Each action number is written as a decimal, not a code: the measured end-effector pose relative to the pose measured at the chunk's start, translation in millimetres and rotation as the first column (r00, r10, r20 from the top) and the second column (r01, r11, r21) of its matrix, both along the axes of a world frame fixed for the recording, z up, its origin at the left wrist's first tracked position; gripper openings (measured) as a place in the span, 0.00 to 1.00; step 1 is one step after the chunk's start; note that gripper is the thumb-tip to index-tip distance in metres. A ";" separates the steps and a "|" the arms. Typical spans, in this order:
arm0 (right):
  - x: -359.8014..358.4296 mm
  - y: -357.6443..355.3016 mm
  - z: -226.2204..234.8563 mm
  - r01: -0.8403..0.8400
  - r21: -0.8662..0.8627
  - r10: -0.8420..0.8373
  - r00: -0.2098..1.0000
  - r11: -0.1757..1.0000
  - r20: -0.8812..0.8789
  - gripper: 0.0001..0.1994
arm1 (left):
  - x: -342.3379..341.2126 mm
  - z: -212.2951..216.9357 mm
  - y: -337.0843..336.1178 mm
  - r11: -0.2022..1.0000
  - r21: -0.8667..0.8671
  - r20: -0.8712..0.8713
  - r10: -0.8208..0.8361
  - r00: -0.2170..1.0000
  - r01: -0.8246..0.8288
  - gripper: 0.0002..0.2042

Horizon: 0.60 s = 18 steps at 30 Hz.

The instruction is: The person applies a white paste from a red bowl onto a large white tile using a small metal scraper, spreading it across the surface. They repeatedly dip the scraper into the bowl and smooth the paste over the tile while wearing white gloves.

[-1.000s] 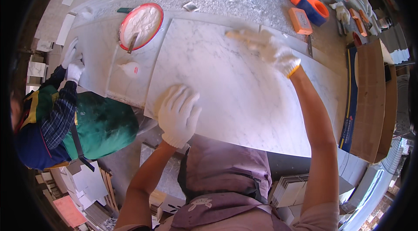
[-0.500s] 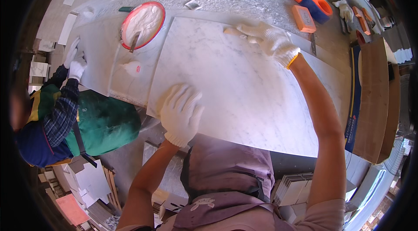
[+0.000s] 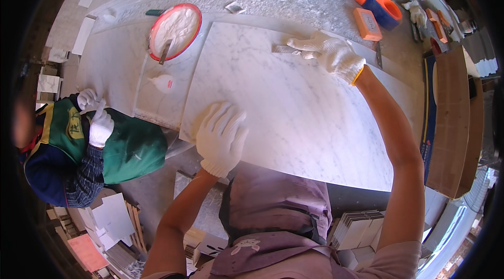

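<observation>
A large white marble slab (image 3: 283, 105) with grey veins lies in front of me. My left hand (image 3: 222, 134), in a white knitted glove, lies flat on its near left part with the fingers stretched out. Over the far part, my gloved right hand (image 3: 333, 55) is closed on a flat grey scraper blade (image 3: 283, 49), which sits low against the slab's surface. The fingers partly hide the blade, and its handle does not show.
Left of the slab stand a red-rimmed bowl (image 3: 196, 29) of white paste with a spatula (image 3: 165, 53) and a small white bottle (image 3: 161, 83). Orange blocks (image 3: 367, 24) and a tape dispenser (image 3: 386, 11) lie far right, a cardboard box (image 3: 446, 121) nearer. A gloved co-worker (image 3: 79, 147) is at left.
My right hand has shifted slightly right and nearer, and the grey blade shows more plainly. My left hand stays on the slab. The co-worker's hands have left their slab and come together.
</observation>
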State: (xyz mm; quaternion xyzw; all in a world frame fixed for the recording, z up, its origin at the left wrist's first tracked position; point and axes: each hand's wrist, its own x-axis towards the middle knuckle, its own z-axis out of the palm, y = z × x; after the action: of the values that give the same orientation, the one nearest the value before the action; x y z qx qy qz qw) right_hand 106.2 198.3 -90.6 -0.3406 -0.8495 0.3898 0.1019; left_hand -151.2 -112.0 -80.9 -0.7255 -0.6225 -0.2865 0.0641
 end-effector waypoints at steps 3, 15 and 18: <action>-1.3 -10.2 10.8 0.072 0.049 -0.072 0.997 0.996 -0.003 0.18 | 0.4 1.8 -0.3 1.000 -0.022 0.002 -0.004 1.000 0.004 0.17; -2.6 -42.7 38.8 -0.013 -0.608 -0.239 0.912 0.794 -0.332 0.24 | 2.0 -3.8 -4.0 0.998 0.013 0.028 0.053 0.998 -0.054 0.16; 13.0 -60.9 27.3 -0.175 -0.521 -0.053 0.917 0.835 -0.394 0.29 | 4.8 3.9 -2.7 0.997 -0.001 0.005 0.082 0.997 -0.082 0.17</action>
State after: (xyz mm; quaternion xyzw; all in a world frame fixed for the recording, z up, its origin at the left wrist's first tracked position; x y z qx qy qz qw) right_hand 119.2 137.3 -63.3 -0.2423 -0.6754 0.6788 0.1561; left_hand -146.4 -114.7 -77.0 -0.6987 -0.6519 -0.2854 0.0737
